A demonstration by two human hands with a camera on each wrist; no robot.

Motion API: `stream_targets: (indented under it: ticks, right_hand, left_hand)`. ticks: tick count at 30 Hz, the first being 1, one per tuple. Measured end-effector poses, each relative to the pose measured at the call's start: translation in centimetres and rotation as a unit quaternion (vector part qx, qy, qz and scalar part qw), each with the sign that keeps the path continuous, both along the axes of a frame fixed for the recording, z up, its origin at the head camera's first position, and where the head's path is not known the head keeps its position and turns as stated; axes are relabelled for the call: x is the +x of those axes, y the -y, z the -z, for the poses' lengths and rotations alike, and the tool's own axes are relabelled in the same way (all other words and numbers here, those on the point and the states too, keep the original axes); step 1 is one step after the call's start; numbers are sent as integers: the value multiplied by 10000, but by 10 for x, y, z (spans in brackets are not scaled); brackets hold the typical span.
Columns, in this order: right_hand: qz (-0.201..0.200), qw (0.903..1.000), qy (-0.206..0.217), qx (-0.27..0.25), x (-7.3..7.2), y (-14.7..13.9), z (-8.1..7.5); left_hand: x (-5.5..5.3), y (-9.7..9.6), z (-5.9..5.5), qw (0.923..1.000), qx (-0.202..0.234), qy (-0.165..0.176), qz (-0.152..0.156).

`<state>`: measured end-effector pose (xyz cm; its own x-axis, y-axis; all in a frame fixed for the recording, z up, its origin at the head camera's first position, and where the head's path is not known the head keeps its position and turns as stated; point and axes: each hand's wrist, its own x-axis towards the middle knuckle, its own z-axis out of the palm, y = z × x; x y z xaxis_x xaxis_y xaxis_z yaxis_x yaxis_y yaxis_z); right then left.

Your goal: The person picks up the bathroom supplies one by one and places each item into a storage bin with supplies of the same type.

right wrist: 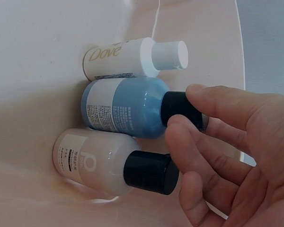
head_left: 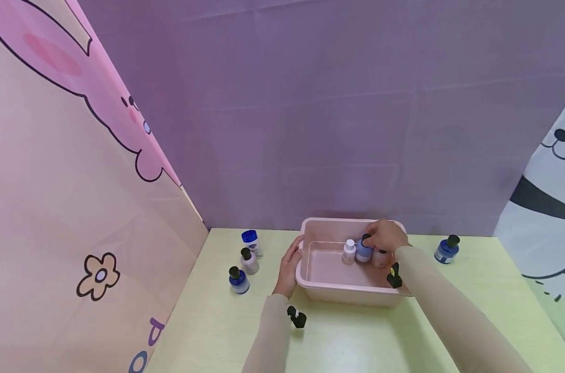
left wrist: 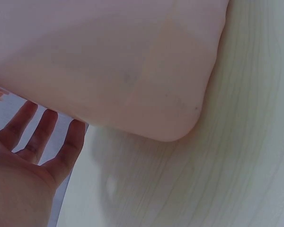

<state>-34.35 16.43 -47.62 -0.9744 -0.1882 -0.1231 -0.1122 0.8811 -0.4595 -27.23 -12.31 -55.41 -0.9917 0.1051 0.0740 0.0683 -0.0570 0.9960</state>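
Observation:
A pink plastic basin (head_left: 319, 274) holds three small bottles standing side by side. They are a white Dove bottle (right wrist: 118, 59), a blue bottle (right wrist: 128, 106) with a black cap and a pale pink bottle (right wrist: 99, 161) with a black cap. Reaching in over the basin's right side, my right hand (head_left: 387, 235) pinches the blue bottle's cap between thumb and fingers. My left hand (head_left: 289, 267) rests against the basin's left side, its fingertips touching the rim in the left wrist view; its thumb is hidden there.
Left of the basin stand a white jar with a blue lid (head_left: 251, 243), a pale bottle with a black cap (head_left: 249, 261) and a dark blue bottle (head_left: 238, 280). Another dark blue bottle (head_left: 447, 249) stands on the right. A purple cloth wall (head_left: 282, 129) rises behind the table.

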Motion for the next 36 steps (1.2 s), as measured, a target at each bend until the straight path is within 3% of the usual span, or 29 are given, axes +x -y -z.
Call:
stream_targets:
  ticks: [5, 11, 19, 23, 31, 36]
  right_hand:
    - [81, 9998, 50, 195, 0, 2, 0]
    - [18, 9994, 58, 340, -2, 3, 5]
    - [-67, 9994, 213, 245, -5, 4, 9]
    - [-38, 9992, 323, 214, -5, 3, 10]
    - [-117, 9992, 340, 167, -5, 2, 12]
    - [-211, 9991, 202, 321, -3, 2, 6]
  left_hand:
    - [4, 1, -6, 10000, 25, 43, 48]
    - [4, 1, -5, 9999, 138, 10, 97]
    - [-12, -1, 27, 9997, -108, -123, -173]
    - [-13, -1, 30, 9990, -255, -283, -227]
    - [-13, -1, 28, 9998, -52, -69, -199]
    - [-13, -1, 27, 9998, -30, -19, -176]
